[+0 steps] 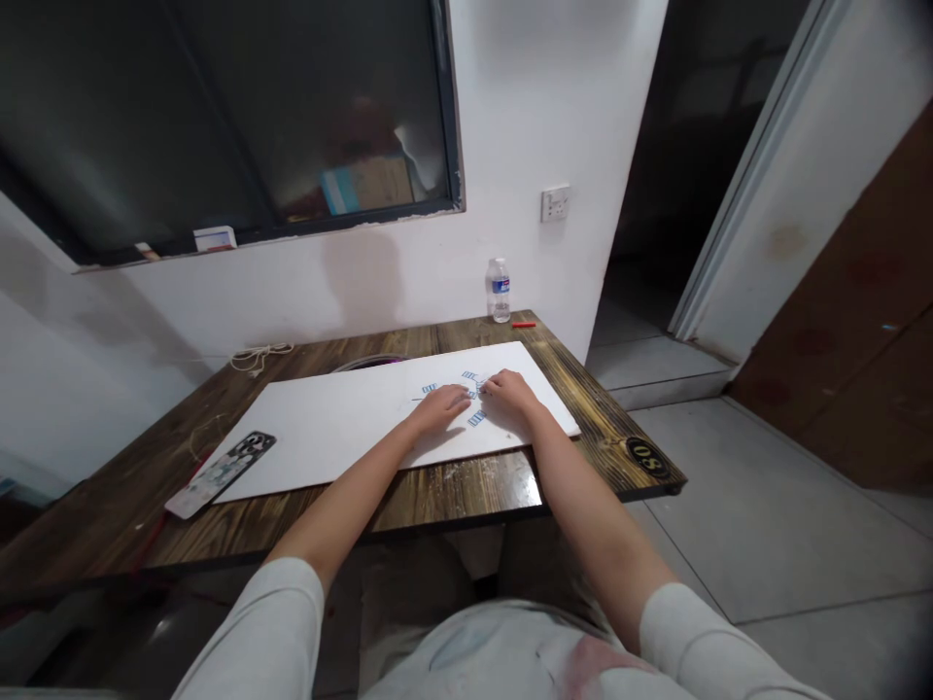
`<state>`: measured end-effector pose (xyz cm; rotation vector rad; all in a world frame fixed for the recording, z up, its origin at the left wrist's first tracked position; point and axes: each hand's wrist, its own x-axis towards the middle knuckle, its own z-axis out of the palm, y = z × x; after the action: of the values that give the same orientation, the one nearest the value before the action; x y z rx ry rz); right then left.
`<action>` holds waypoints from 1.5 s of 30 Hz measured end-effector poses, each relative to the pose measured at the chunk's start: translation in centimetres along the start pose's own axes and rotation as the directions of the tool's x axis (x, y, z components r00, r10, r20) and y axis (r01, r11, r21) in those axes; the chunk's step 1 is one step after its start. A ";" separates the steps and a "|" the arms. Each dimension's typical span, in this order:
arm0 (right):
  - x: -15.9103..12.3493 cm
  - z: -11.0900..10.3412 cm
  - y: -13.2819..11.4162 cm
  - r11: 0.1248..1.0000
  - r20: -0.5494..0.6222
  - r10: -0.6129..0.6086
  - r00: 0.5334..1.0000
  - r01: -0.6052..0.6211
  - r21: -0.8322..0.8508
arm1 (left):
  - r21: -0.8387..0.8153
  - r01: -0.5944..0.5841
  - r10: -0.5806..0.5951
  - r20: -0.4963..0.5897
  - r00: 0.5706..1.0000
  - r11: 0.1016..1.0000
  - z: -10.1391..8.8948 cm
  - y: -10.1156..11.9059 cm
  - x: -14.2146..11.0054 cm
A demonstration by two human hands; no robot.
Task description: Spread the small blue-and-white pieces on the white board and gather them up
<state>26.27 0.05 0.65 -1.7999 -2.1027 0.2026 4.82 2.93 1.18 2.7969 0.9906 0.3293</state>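
Note:
A large white board [328,437] lies on a dark wooden table [466,335], with several small blue-striped paper strips on it. One strip [477,418] lies just below my hands, and others [468,375] fan out around a central point. My left hand [441,406] rests flat on the board, its fingertips near the strips. My right hand [508,394] lies close by, its fingertips on or over the strips at the centre. Those fingertips hide whatever lies directly under them.
A phone in a patterned case [220,474] lies left of the board. A plastic water bottle [500,292] and a red marker [523,324] stand at the far edge, near a white cord [259,357]. The table's right corner drops off to a tiled floor.

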 end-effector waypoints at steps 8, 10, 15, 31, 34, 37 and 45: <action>0.4 1.5 0.3 1.000 -0.004 -0.001 1.000 0.001 0.029 | 0.183 0.149 -0.162 0.057 0.985 0.972 -0.3 -1.7 2.0; 0.2 1.6 0.3 0.999 0.001 0.045 0.999 -0.045 0.015 | 0.205 0.157 -0.174 0.063 0.983 0.966 -0.3 -1.9 2.4; 0.1 1.6 0.5 0.989 -0.068 0.146 0.987 -0.146 0.006 | 0.200 0.238 -0.244 0.010 0.970 0.951 -0.4 -2.9 2.7; 0.3 3.6 -3.9 0.930 0.092 -0.367 0.926 0.368 0.010 | 0.232 0.263 -0.272 0.003 0.962 0.936 -2.0 -6.3 -2.2; 0.2 3.4 -4.0 0.934 0.072 -0.356 0.932 0.357 0.004 | 0.233 0.235 -0.250 0.037 0.967 0.944 -1.9 -6.6 -1.9; 0.1 3.1 -3.9 0.933 0.051 -0.360 0.931 0.361 0.003 | 0.254 0.312 -0.336 0.055 0.940 0.916 -2.1 -7.0 -1.6; 0.1 2.7 -3.9 0.933 0.023 -0.360 0.933 0.359 0.005 | 0.227 0.354 -0.364 0.003 0.931 0.908 -2.8 -7.4 -2.3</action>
<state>21.72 -0.24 -0.55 -1.3814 -2.4006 0.1274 -2.09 7.33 1.94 2.7102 1.5873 0.1096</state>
